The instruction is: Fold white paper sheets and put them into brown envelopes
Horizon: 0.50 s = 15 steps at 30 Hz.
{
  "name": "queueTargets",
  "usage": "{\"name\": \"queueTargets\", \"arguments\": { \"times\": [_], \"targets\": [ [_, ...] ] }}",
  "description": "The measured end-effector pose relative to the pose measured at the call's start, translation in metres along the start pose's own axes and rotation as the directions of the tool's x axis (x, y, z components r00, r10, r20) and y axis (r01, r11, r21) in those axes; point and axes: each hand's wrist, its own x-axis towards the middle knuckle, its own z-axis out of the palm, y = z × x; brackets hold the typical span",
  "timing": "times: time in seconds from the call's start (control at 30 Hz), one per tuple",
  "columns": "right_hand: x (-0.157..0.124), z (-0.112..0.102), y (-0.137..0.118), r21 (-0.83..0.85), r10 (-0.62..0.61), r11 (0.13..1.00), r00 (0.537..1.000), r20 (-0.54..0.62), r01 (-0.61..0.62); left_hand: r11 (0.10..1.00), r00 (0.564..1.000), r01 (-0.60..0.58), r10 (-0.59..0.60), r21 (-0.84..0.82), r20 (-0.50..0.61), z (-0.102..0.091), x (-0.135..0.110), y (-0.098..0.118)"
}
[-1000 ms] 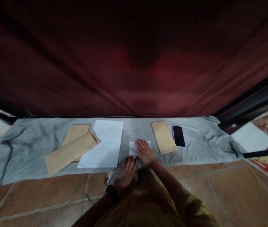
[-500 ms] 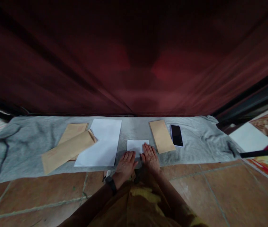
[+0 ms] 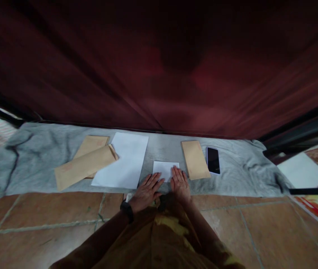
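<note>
A small folded white paper [image 3: 165, 167] lies on a grey cloth [image 3: 35, 160] spread over the tiled floor. My left hand [image 3: 147, 190] lies flat with its fingers spread, the fingertips touching the paper's near left corner. My right hand [image 3: 180, 182] rests flat on the paper's near right edge, fingers stretched out. Neither hand holds anything. A dark band sits on my left wrist.
A large white sheet [image 3: 125, 160] lies left of the folded paper, with two brown envelopes [image 3: 84, 166] overlapping further left. Another brown envelope [image 3: 195, 159] and a black phone [image 3: 213, 160] lie to the right. A dark red curtain [image 3: 159, 67] hangs behind the cloth.
My right hand has slid back from the middle of the folded paper to its near edge. My left hand has moved up beside it, fingers now spread. The view has shifted slightly.
</note>
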Motion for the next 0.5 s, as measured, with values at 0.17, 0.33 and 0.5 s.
{"name": "queueTargets", "arguments": {
  "times": [0.17,0.33,0.5],
  "targets": [
    [-0.004,-0.004,-0.007,0.043,-0.036,0.998,0.999,0.029,0.035,1.0,0.999,0.01,-0.011,0.028,0.031,-0.001,0.0,0.001],
    [-0.022,-0.011,-0.025,0.118,-0.17,0.981,0.979,0.114,0.157,0.999,0.996,0.019,-0.023,0.045,0.084,-0.004,0.002,0.006],
    [-0.036,-0.014,-0.024,0.093,-0.138,0.987,0.984,0.108,0.128,0.998,0.993,0.039,-0.043,0.04,0.107,0.0,0.001,0.009]
  ]
}}
